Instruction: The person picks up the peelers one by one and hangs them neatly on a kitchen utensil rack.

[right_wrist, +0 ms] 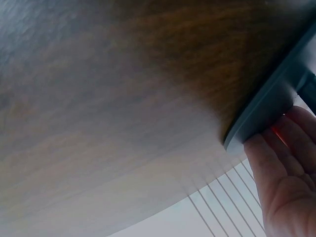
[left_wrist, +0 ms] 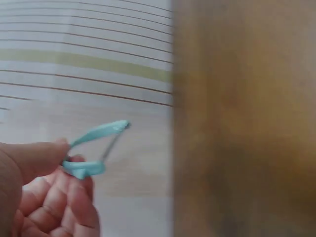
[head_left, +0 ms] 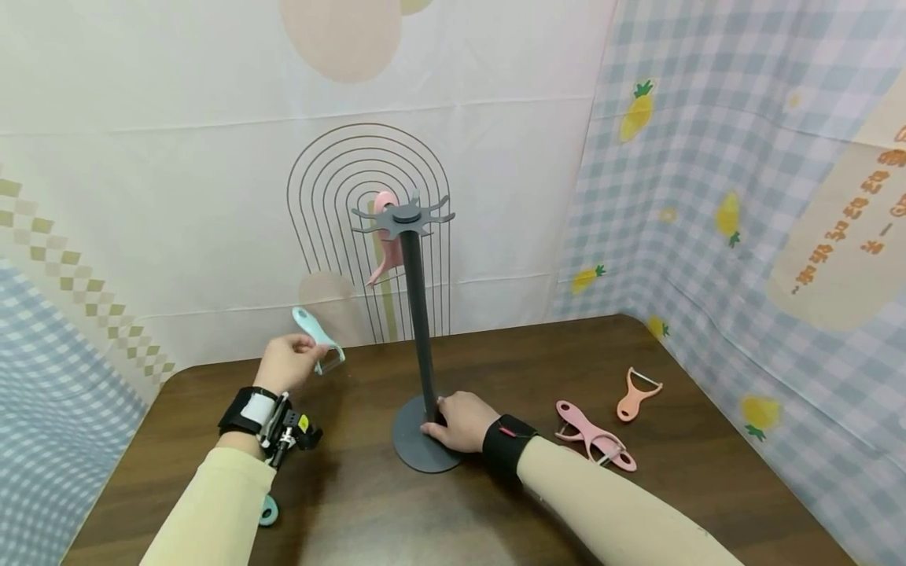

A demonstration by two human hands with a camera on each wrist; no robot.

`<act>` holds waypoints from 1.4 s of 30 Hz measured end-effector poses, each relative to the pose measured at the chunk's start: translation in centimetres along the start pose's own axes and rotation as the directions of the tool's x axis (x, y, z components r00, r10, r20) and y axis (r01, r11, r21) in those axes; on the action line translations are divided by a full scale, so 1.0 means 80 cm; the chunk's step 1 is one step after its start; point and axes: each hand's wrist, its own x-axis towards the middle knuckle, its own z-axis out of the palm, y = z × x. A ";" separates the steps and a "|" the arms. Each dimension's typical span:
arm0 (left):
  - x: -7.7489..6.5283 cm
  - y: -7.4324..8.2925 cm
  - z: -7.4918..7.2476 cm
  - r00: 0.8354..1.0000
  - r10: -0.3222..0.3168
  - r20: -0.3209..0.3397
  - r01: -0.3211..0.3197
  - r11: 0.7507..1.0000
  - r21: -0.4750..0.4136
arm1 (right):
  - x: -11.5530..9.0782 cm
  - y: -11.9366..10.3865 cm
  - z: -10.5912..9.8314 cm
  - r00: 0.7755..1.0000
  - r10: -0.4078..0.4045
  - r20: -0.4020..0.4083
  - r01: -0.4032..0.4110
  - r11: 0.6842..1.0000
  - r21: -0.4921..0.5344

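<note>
A mint-green Y-shaped peeler (head_left: 310,322) is pinched between the thumb and fingers of my left hand (head_left: 290,363). In the left wrist view the peeler's head (left_wrist: 101,132) and its blade point away from the hand, above the back of the table. My right hand (head_left: 463,423) holds the foot of a dark grey hanging stand (head_left: 418,314), thumb in front of the pole. Its fingers (right_wrist: 266,163) touch the round base (right_wrist: 266,116) in the right wrist view. From a hook on the stand's top hangs a pink peeler (head_left: 389,253), on the far left side.
Two pink peelers (head_left: 589,428) lie overlapping on the wooden table (head_left: 538,362) to the right. An orange peeler (head_left: 632,399) lies beyond them. Part of a mint-green handle (head_left: 269,512) shows beside the left forearm. Printed cloths (head_left: 495,196) hang behind and at the sides.
</note>
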 end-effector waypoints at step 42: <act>-0.044 0.203 -0.061 0.714 0.488 -0.502 -0.583 0.811 -0.040 | 0.001 -0.001 -0.003 1.000 -0.002 -0.001 0.002 1.000 -0.005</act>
